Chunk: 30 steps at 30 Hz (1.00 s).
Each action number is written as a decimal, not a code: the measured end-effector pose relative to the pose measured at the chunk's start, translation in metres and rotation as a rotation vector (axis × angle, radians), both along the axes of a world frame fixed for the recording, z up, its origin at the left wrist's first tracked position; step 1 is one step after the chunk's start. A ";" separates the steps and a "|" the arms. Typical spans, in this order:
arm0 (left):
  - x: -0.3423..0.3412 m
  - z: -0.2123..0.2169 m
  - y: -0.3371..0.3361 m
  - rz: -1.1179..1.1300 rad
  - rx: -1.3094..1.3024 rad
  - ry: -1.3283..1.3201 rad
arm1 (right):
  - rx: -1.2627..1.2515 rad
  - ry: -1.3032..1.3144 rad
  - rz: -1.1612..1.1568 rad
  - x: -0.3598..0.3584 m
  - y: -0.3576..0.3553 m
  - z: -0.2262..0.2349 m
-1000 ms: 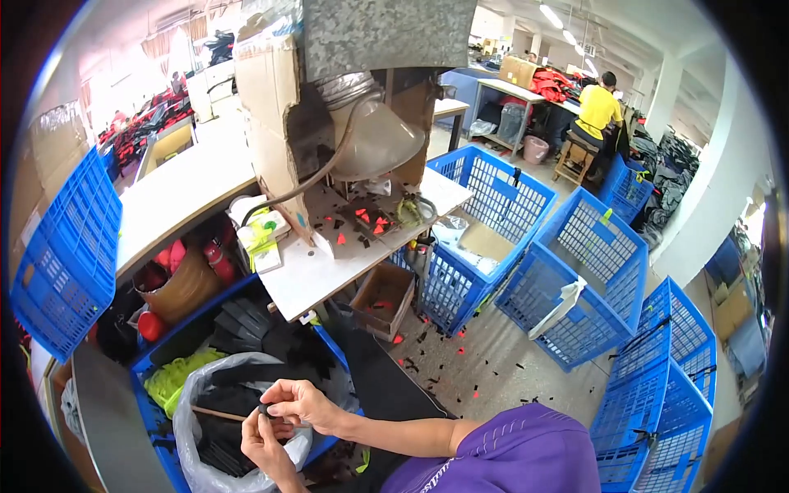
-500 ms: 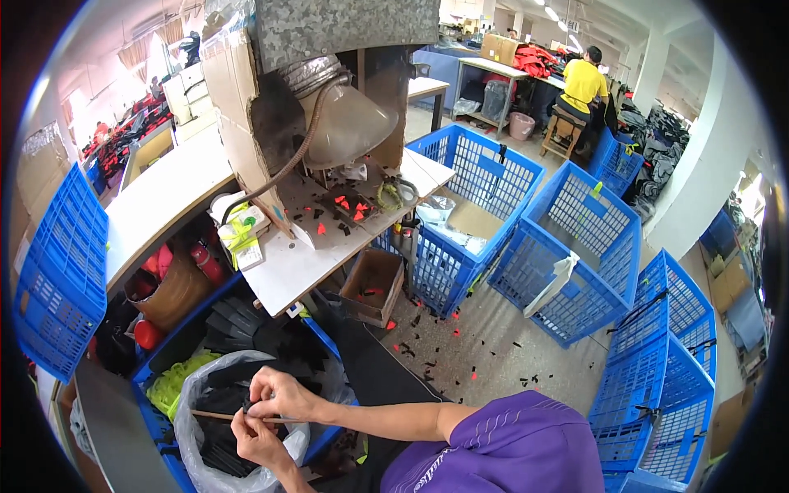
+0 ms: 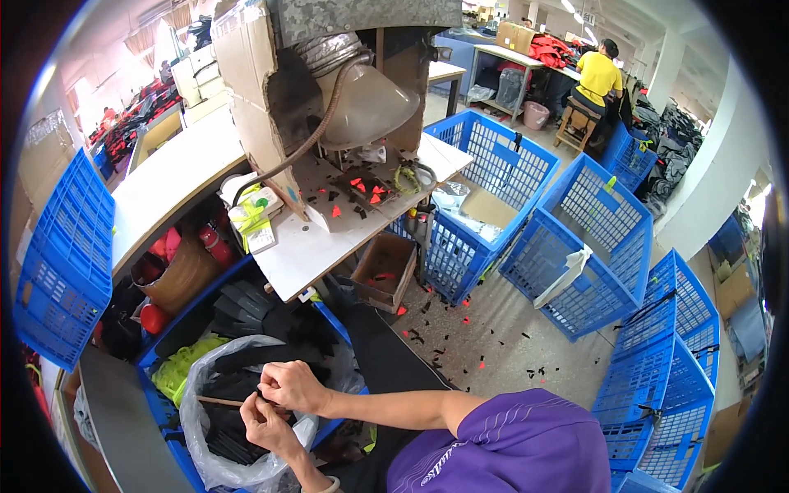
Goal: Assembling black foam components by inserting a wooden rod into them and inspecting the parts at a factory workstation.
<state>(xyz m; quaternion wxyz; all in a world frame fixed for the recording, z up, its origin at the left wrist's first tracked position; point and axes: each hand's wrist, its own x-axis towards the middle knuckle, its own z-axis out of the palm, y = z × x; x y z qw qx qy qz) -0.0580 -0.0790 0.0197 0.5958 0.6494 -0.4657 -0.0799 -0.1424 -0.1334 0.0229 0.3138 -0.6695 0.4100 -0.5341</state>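
Observation:
Both my hands meet over a clear plastic bag point(image 3: 201, 444) that holds black strips and stands in a blue crate point(image 3: 156, 386). My left hand point(image 3: 268, 426) is closed in a pinch on the near side. Just above it, my right hand point(image 3: 294, 386) is closed too, with its fingers bent inward. A small black piece point(image 3: 275, 404) shows between the fingers of both hands; its exact shape is hidden. A thin brown stick point(image 3: 220, 401) runs across the bag's opening and passes behind my left fingers. Whether I grip the stick, I cannot tell.
A white table point(image 3: 304, 267) with red and black scraps and a lamp-like hood point(image 3: 370, 107) stands ahead. Blue crates point(image 3: 575, 263) line the right side. Scraps litter the floor point(image 3: 493, 353). A person in yellow point(image 3: 598, 76) sits far back.
The whole view has shifted a little. My hands remain together over the bag; the right hand's fingers have turned inward, and the stick's end beyond my hands no longer shows.

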 end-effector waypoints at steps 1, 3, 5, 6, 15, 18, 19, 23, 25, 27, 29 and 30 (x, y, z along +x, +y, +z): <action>0.000 0.001 0.000 -0.078 0.003 0.162 | -0.034 0.047 0.053 -0.004 -0.003 0.002; 0.008 0.002 0.004 -0.205 0.106 0.372 | -0.085 0.103 0.121 -0.008 -0.003 0.007; 0.017 0.004 0.010 -0.239 0.159 0.434 | -0.107 0.113 0.182 -0.009 0.000 0.008; 0.020 0.011 0.013 -0.277 0.207 0.494 | -0.136 0.117 0.240 -0.009 0.002 0.009; 0.034 0.043 0.008 -0.850 0.573 0.911 | -0.281 0.409 1.024 -0.072 -0.041 0.057; 0.035 0.052 0.017 -0.915 0.530 1.119 | -0.117 0.063 1.292 -0.056 -0.043 0.057; 0.036 0.052 0.020 -0.939 0.491 1.192 | 0.267 0.081 1.356 -0.059 -0.039 0.061; 0.024 0.034 0.031 -0.953 0.369 1.402 | 0.788 0.022 1.290 -0.065 -0.027 0.057; 0.018 0.034 0.034 -0.946 0.400 1.368 | 0.891 -0.039 1.205 -0.068 -0.025 0.045; 0.012 0.044 0.035 -0.896 0.399 1.410 | 0.931 -0.016 1.156 -0.073 -0.027 0.045; 0.010 0.046 0.036 -0.876 0.375 1.351 | 1.000 -0.045 1.107 -0.074 -0.027 0.041; 0.011 0.040 0.037 -0.873 0.370 1.350 | 0.998 -0.042 1.113 -0.073 -0.023 0.041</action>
